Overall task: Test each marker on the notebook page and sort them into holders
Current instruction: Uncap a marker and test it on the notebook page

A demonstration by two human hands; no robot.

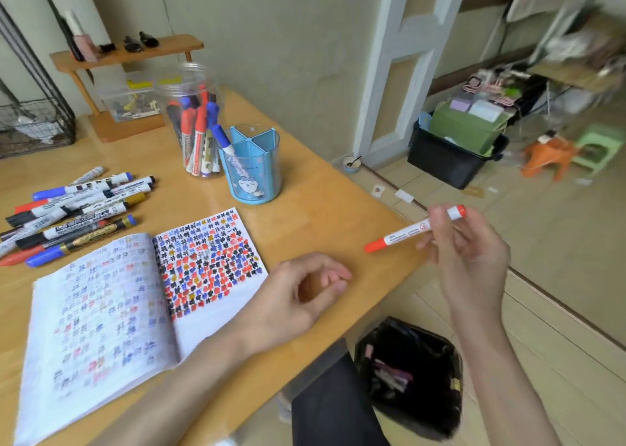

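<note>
My right hand [464, 252] pinches a capped red marker [404, 234] by its white barrel, held in the air past the table's right edge. My left hand [301, 296] rests on the table beside the open notebook [135, 296], fingers loosely curled and holding nothing. The notebook's right page is covered with red, blue and black test marks. A pile of several markers [74, 208] lies at the left. A clear jar [194, 123] holds several markers. The blue divided holder [252, 167] has one blue-capped marker in it.
A wooden shelf [128, 56] with a clear box stands at the back of the table [321, 208]. A black-lined bin [410, 374] sits on the floor below my right hand. Boxes and a small stool crowd the floor at far right.
</note>
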